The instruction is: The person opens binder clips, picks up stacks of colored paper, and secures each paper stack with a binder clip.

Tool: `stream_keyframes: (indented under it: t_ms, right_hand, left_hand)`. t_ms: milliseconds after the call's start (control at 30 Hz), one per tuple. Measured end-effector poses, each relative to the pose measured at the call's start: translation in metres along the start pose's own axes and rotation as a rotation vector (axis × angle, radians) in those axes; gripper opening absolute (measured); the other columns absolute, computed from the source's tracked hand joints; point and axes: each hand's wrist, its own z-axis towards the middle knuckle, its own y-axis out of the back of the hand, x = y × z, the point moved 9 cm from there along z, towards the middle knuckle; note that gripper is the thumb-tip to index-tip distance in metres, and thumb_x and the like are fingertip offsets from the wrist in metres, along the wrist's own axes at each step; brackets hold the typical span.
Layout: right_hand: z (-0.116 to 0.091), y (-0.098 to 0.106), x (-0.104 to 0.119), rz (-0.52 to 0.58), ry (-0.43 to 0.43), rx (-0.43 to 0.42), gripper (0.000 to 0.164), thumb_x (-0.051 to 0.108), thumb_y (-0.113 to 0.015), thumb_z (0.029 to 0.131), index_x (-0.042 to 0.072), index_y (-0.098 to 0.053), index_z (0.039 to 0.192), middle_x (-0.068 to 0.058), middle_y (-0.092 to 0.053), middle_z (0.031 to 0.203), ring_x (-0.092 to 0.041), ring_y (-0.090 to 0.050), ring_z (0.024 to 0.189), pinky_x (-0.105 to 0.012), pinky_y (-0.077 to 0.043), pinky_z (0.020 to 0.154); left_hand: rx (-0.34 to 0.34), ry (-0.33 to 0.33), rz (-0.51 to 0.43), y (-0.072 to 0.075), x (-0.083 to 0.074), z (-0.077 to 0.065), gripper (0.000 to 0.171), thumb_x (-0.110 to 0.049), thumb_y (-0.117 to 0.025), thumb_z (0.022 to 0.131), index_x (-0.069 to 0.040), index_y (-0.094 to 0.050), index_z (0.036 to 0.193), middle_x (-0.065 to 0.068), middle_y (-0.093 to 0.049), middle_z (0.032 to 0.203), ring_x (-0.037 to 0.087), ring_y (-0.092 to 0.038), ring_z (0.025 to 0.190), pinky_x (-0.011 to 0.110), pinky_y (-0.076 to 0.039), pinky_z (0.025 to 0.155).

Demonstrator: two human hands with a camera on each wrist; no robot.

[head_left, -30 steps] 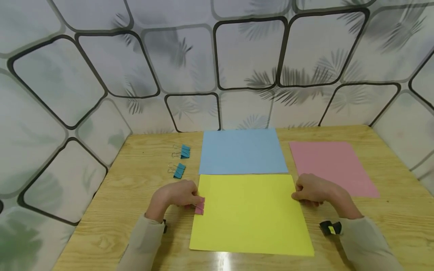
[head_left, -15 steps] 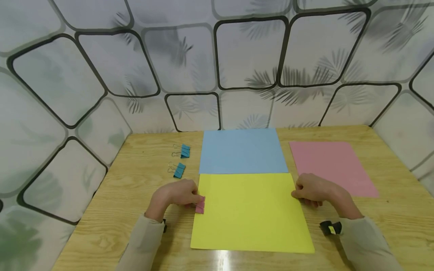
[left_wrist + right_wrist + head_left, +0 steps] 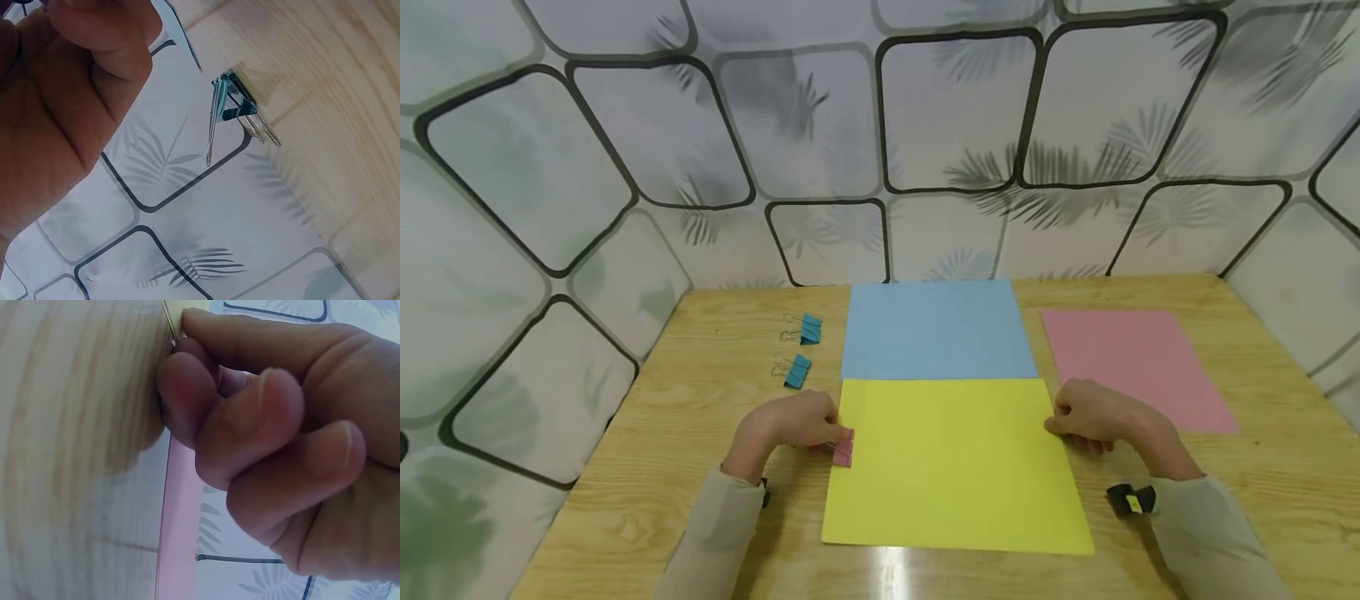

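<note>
A yellow paper sheet lies on the wooden table in the head view. At its left edge my left hand holds a pink binder clip, whose body overlaps the sheet's border. That clip is out of sight in the left wrist view, where only part of my palm and fingers shows. My right hand pinches the right edge of the yellow sheet between thumb and index finger, the other fingers curled beneath. The right wrist view shows the pinched thin yellow edge at the thumb tip.
Behind the yellow sheet lies a blue sheet. A pink sheet is at the right, partly behind my right hand. Two teal binder clips sit at the back left. A patterned wall covering stands behind the wooden table.
The front edge of the yellow sheet has shifted very slightly away from me. Both hands keep their hold in nearly the same places, and the head view has tilted a little.
</note>
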Motion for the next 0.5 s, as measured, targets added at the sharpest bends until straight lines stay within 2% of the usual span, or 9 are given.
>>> stream_keyframes:
  t_ms: [233, 333, 433, 500]
  right_hand:
    - [-0.003, 0.003, 0.004, -0.003, 0.012, 0.004, 0.040, 0.021, -0.060, 0.100, 0.008, -0.057, 0.063, -0.001, -0.051, 0.051, -0.011, -0.041, 0.039, -0.023, -0.035, 0.040]
    - [-0.005, 0.006, 0.006, 0.001, 0.007, -0.004, 0.037, 0.025, -0.059, 0.101, 0.007, -0.058, 0.069, -0.003, -0.053, 0.054, -0.012, -0.041, 0.040, -0.024, -0.035, 0.040]
    - [-0.008, 0.009, 0.010, 0.016, 0.019, -0.015, 0.031, 0.027, -0.057, 0.102, 0.006, -0.059, 0.079, -0.006, -0.056, 0.060, -0.013, -0.042, 0.042, -0.025, -0.036, 0.040]
    - [-0.009, 0.013, 0.015, 0.022, 0.042, -0.038, 0.027, 0.027, -0.055, 0.103, 0.006, -0.060, 0.086, -0.007, -0.057, 0.065, -0.014, -0.043, 0.044, -0.026, -0.036, 0.040]
  left_hand:
    - [-0.006, 0.015, 0.003, 0.004, -0.001, -0.004, 0.051, -0.026, -0.062, 0.099, -0.016, -0.045, 0.053, -0.005, -0.033, 0.048, 0.010, -0.027, 0.044, 0.025, -0.024, 0.048]
    - [-0.013, 0.023, -0.001, 0.007, -0.001, -0.006, 0.050, -0.026, -0.063, 0.098, -0.015, -0.046, 0.053, -0.004, -0.035, 0.048, 0.010, -0.028, 0.045, 0.025, -0.025, 0.048]
    - [-0.027, 0.035, -0.018, 0.011, 0.002, -0.009, 0.038, -0.026, -0.063, 0.098, -0.012, -0.055, 0.063, -0.004, -0.045, 0.056, 0.011, -0.036, 0.050, 0.026, -0.030, 0.051]
    - [-0.054, 0.035, -0.026, 0.015, 0.004, -0.013, 0.025, -0.025, -0.062, 0.098, -0.010, -0.062, 0.078, -0.003, -0.056, 0.070, 0.013, -0.044, 0.059, 0.027, -0.036, 0.055]
